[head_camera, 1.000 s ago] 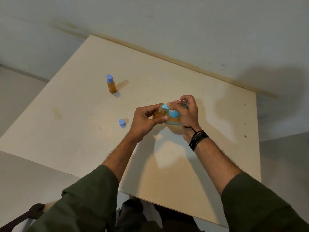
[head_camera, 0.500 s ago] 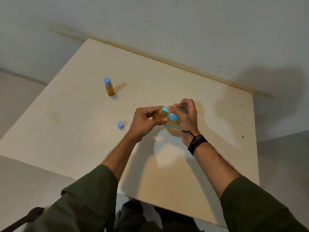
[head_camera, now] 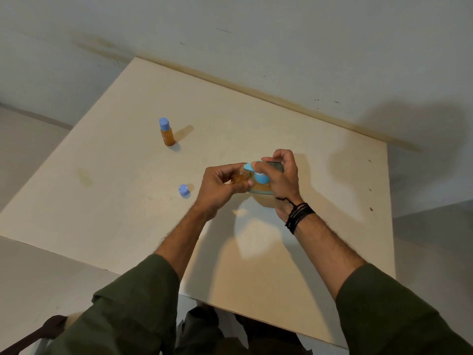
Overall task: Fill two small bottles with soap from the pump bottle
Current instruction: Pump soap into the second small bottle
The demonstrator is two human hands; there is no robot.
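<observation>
Left hand (head_camera: pixel 217 187) grips one uncapped small bottle (head_camera: pixel 239 177); right hand (head_camera: pixel 281 175) presses one pump bottle (head_camera: pixel 261 184); one capped bottle (head_camera: pixel 167 132) apart.

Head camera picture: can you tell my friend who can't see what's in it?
A left hand holds a small open bottle under the spout of a pump bottle that the right hand grips. On the table stand a capped, filled small bottle and a loose blue cap.
</observation>
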